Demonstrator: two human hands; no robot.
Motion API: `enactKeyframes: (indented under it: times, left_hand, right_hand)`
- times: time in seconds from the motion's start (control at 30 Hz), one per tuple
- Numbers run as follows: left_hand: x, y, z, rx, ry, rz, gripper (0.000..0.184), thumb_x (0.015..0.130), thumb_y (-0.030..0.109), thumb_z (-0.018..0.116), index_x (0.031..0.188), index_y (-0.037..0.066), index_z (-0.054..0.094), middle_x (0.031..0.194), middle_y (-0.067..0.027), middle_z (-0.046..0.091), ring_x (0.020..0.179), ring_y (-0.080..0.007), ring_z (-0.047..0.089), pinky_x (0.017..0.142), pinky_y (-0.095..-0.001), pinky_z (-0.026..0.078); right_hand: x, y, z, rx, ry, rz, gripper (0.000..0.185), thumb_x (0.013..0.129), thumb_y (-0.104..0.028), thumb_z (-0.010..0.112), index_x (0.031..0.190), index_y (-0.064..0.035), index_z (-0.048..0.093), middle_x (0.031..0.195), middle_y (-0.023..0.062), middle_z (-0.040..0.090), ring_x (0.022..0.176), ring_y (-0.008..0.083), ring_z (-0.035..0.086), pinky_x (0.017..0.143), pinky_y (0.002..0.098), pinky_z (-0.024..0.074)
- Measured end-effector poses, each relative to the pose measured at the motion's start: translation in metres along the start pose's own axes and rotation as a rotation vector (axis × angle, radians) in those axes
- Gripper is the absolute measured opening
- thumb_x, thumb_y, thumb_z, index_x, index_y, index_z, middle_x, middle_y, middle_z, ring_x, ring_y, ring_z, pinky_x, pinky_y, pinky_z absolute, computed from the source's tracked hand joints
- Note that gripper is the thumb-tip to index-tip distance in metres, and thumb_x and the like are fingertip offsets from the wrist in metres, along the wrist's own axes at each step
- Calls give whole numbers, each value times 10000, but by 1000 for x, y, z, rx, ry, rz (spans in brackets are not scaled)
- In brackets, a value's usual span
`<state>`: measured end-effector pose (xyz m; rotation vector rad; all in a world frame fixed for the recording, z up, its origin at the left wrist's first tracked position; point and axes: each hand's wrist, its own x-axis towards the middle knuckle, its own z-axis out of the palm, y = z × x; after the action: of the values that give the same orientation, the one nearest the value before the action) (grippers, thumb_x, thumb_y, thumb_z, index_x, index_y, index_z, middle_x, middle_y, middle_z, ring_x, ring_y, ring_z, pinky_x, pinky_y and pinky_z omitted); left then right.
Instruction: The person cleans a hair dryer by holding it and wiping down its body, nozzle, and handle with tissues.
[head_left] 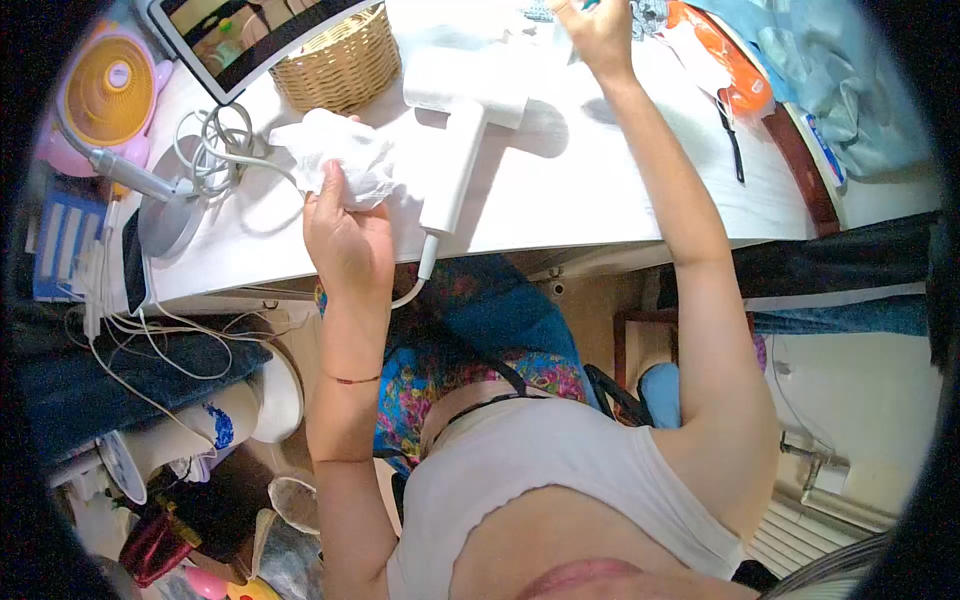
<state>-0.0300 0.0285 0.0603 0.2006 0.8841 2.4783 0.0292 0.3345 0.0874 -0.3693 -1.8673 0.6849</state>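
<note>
A crumpled white tissue (pixel 345 155) is gripped in my left hand (pixel 350 235), thumb on top, above the desk's front part. Just right of it lies a white hair dryer (pixel 460 150), its cord running down over the desk edge. My right hand (pixel 602 38) reaches to the far side of the desk, at the top of the view. Its fingers are bent around a small teal item, cut off by the frame edge and too small to name. Patterned grey cloth lies beside that hand.
A wicker basket (pixel 340 62) and a tablet (pixel 245 40) stand at the back left. Near them are a coiled cable (pixel 225 150), a lamp base (pixel 180 215) and a pink fan (pixel 115 85). An orange packet (pixel 722 62) and a black strap (pixel 733 140) lie at right.
</note>
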Motion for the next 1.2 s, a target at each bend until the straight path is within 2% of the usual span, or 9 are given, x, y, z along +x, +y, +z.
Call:
enactKeyframes:
  times: [0.03, 0.17, 0.27, 0.37, 0.43, 0.47, 0.53, 0.77, 1.2]
  left_hand:
    - [1, 1, -2, 13, 16, 25, 394, 1006, 107, 363, 1364, -57, 355, 1320, -208, 510, 1222, -301, 506, 1067, -459, 400]
    - [8, 4, -24, 26, 97, 89, 332, 982, 86, 466, 1284, -49, 440, 1228, -149, 559, 1149, -252, 545, 1016, -410, 436]
    - [10, 5, -33, 56, 97, 107, 302, 971, 89, 513, 1241, -42, 475, 1170, -117, 579, 1101, -224, 568, 988, -375, 452]
    - [10, 5, -34, 93, 102, 111, 308, 971, 107, 523, 1235, -44, 471, 1148, -112, 583, 1073, -210, 572, 975, -360, 456]
    - [13, 5, -35, 113, 103, 105, 308, 972, 117, 524, 1227, -49, 474, 1137, -112, 584, 1048, -200, 575, 958, -350, 461]
    - [14, 4, -38, 127, 94, 92, 304, 972, 121, 523, 1219, -53, 480, 1132, -111, 585, 1035, -195, 576, 948, -345, 463]
    - [15, 2, -33, 198, 118, 69, 256, 981, 132, 499, 1178, -28, 535, 1093, -102, 590, 992, -169, 575, 908, -325, 463]
    - [46, -29, -10, 909, -322, 219, 339, 936, 17, 417, 1221, -11, 600, 1112, -122, 471, 990, -185, 512, 902, -286, 445]
    - [0, -14, -25, 937, -708, 42, 533, 867, -93, 436, 1395, -41, 387, 1319, -226, 392, 1192, -330, 469, 1023, -320, 361]
  right_hand:
    - [10, 32, 5, 52, 74, -58, 263, 765, -43, 602, 964, -44, 428, 802, 42, 452, 701, 158, 457, 583, 317, 423]
    - [19, 158, 22, 90, 178, -123, 482, 746, -49, 704, 1141, 1, 433, 820, 33, 462, 718, 147, 446, 626, 309, 430]
    - [16, 154, 11, -131, 107, 14, 663, 741, -106, 749, 1268, 39, 374, 969, 88, 513, 868, 190, 495, 763, 328, 458]
    - [10, 82, 20, 176, 417, -50, 696, 803, -222, 706, 1327, 60, 344, 1166, 164, 498, 1097, 255, 479, 926, 358, 418]
    - [-3, 41, -14, -25, 64, -238, 695, 858, -334, 627, 1357, 64, 350, 1311, 220, 422, 1261, 308, 385, 1028, 382, 345]
    - [-21, 25, -20, -131, -127, -237, 639, 894, -401, 545, 1310, 65, 411, 1251, 230, 483, 1175, 300, 480, 981, 379, 403]
    - [-49, -9, -6, 2, -538, -227, 703, 790, -578, 677, 1299, -131, 491, 1178, 174, 554, 1211, 299, 505, 1029, 428, 410]
    - [-78, -18, 11, 13, -607, -90, 785, 682, -386, 842, 1281, -42, 467, 1179, 140, 549, 1094, 267, 568, 887, 357, 496]
    - [-83, -6, 6, 107, -591, -104, 760, 692, -241, 820, 1299, -11, 423, 1196, 118, 488, 1117, 199, 523, 915, 308, 469]
